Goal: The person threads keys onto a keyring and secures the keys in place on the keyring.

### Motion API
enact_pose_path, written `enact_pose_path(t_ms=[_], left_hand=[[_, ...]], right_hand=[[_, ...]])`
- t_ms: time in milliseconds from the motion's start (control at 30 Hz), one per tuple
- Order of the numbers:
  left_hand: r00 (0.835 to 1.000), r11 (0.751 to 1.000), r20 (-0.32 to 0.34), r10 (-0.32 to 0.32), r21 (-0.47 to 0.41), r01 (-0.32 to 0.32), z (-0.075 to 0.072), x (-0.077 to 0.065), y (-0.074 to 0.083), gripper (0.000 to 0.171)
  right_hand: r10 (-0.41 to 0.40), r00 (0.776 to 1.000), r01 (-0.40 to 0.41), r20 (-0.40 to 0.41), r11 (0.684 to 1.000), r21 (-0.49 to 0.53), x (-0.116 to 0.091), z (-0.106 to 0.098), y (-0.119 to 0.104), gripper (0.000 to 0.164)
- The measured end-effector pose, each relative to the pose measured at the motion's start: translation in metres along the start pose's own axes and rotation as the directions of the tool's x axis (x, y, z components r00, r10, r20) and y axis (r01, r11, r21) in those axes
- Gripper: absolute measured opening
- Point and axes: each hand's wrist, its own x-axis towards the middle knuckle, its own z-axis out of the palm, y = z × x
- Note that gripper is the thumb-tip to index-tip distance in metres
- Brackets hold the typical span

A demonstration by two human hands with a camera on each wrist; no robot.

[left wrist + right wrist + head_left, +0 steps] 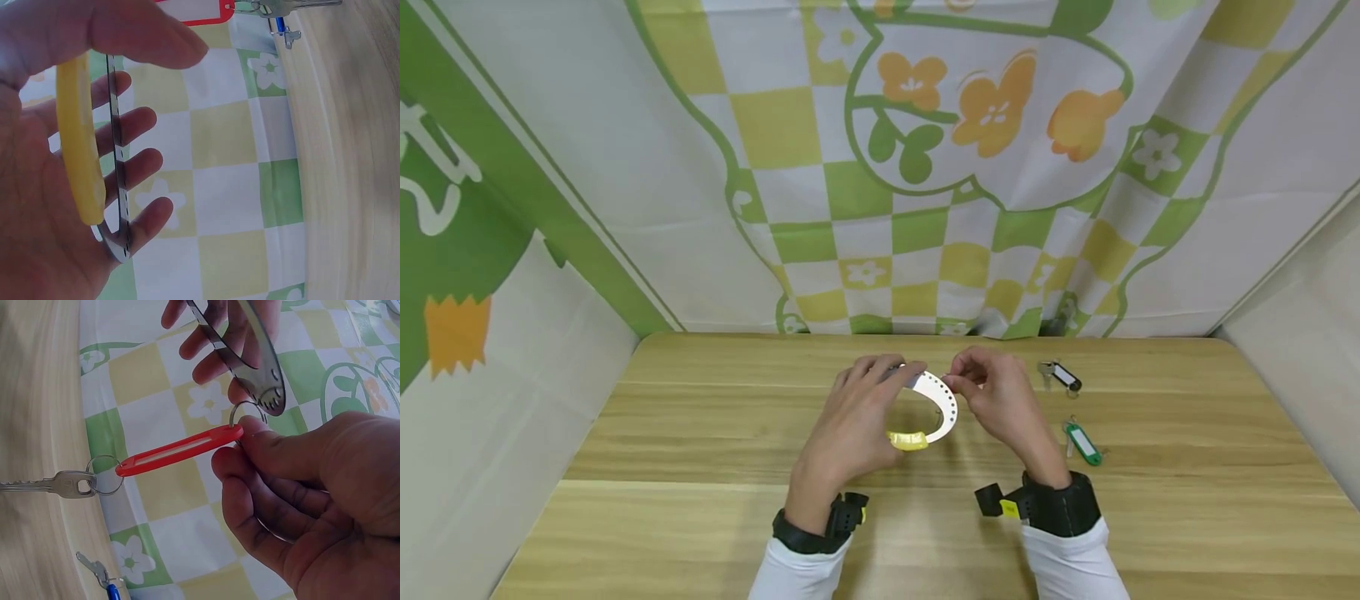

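My left hand point(857, 417) grips a curved metal key holder point(951, 408), a white-looking band with a row of small holes and a yellow handle point(80, 137). In the left wrist view the handle lies in the palm under the thumb, the fingers behind the metal band. With thumb and fingertips my right hand point(996, 396) pinches the split ring point(234, 412) of a red key tag point(178, 450), right at the holder's holed end. From the tag's other end a silver key point(69, 484) hangs on a second ring.
To the right on the wooden table point(700, 517) lie a black key tag point(1065, 377) and a green key tag point(1083, 444), each with a key. A blue tag point(113, 592) with a key shows in the wrist views. A patterned curtain point(925, 233) closes off the back.
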Motion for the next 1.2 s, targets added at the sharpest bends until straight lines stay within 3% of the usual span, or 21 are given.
enact_pose_path(t_ms=[267, 800, 1200], left_hand=[[0.999, 1.0, 0.033, -0.016, 0.014, 0.016, -0.0011, -0.0012, 0.0005, 0.098], [0.998, 0.999, 0.069, 0.0, 0.048, -0.003, -0.0015, -0.0012, -0.0016, 0.093], [0.997, 0.996, 0.079, 0.0, 0.086, -0.007, -0.0014, -0.0029, -0.0022, 0.096]], right_hand=[[-0.055, 0.998, 0.056, 0.016, 0.998, -0.037, -0.0015, 0.0001, -0.0008, 0.008], [-0.051, 0.992, 0.066, 0.114, 0.989, -0.133, -0.0034, 0.001, -0.0047, 0.009], [-0.079, 0.988, 0.099, 0.132, 0.984, -0.147, -0.0032, 0.0034, -0.0066, 0.007]])
